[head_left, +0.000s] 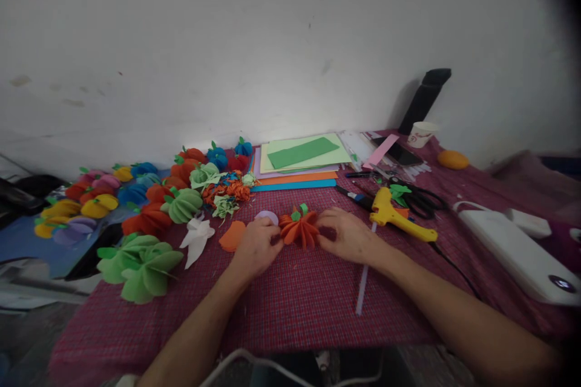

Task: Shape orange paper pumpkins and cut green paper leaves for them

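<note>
An orange folded-paper pumpkin (299, 228) with small green leaves on top sits on the red checked cloth (295, 296). My left hand (256, 246) grips its left side and my right hand (347, 234) grips its right side, so both hold it between them. Just left of my left hand lie a flat orange paper cut-out (232, 236) and a pale lilac paper circle (267, 216).
Several finished paper pumpkins, green (140, 263), orange, yellow (98, 205) and blue, crowd the left side. A yellow glue gun (394, 214) and black scissors (420, 201) lie right of my hands. Coloured paper sheets (299, 157), a paper cup (421, 133) and a white box (517, 251) lie beyond.
</note>
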`<state>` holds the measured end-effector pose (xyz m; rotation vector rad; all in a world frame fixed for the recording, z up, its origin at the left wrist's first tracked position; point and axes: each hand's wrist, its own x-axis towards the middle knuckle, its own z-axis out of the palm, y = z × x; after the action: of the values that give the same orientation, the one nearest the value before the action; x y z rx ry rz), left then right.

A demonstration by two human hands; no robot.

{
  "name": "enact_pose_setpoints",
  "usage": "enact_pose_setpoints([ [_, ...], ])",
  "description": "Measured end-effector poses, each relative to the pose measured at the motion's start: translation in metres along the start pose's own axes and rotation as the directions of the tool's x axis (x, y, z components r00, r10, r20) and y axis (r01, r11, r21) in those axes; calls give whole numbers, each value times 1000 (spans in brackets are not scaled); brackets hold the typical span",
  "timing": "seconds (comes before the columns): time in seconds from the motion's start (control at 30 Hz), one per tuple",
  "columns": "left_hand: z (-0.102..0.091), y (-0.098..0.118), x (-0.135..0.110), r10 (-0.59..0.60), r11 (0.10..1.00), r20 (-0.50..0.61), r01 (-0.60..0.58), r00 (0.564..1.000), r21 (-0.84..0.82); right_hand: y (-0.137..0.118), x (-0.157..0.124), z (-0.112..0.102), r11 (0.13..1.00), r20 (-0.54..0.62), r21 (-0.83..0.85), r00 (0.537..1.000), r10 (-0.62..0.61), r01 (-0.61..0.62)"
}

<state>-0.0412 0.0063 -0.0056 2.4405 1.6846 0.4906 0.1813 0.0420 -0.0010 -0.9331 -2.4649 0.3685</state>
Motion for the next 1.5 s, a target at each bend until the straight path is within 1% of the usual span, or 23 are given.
enact_pose_setpoints([
  [0.1,3,-1,0,-15,1000,5,15,1000,14,5,1,3,1000,15,-16,1000,17,-17],
  [0.23,1,-4,1,-21,1000,-41,21,999,-14,8,1,1,998,-19,-43,999,42,-42],
  [0.3,0,-5,1,-22,999,-53,21,998,-27,8,1,0,997,-8,-54,999,54,-54],
  [0.4,-1,-6,1,-20,999,-37,19,999,-38,5,-1,1,995,39,-71,997,72,-69],
  [0.57,-6,-8,1,-30,998,-24,29,999,-60,1,-5,-1,995,114,-87,992,62,-52],
  [0.67,-10,-9,1,-40,997,-29,38,999,-74,2,-6,-8,996,181,-49,980,83,-75],
  [0.73,-12,-10,0,-41,995,-22,39,999,-95,3,-5,-12,992,216,3,969,121,-125],
  [0.8,-14,-10,0,-47,993,-14,45,999,-112,5,-3,-15,982,182,55,969,169,-182],
  [0.87,-14,-10,0,-47,991,-3,46,999,-123,7,0,-16,969,54,101,974,221,-225],
  [0.93,-14,-9,0,-30,990,7,31,1000,-134,10,2,-14,956,-95,150,958,269,-254],
  [0.97,-13,-9,0,-20,990,9,21,1000,-139,11,3,-12,950,-144,173,948,285,-259],
  [1.0,-13,-9,0,-12,990,8,14,1000,-142,12,4,-11,947,-168,193,942,290,-257],
  [1.07,-11,-8,0,-7,990,4,7,1000,-143,14,5,-7,950,-156,218,953,259,-222],
  [1.17,-9,-9,0,-9,991,-2,8,1000,-137,15,5,-2,963,-108,233,981,164,-135],
  [1.23,-8,-10,0,-9,992,-6,8,1000,-129,16,5,1,968,-103,229,987,125,-99],
  [1.37,-6,-11,0,-21,992,-19,18,1000,-122,17,4,2,983,-82,163,992,96,-82],
  [1.5,-4,-11,2,-60,991,-73,51,996,-123,11,2,1,990,0,83,993,118,-118],
])
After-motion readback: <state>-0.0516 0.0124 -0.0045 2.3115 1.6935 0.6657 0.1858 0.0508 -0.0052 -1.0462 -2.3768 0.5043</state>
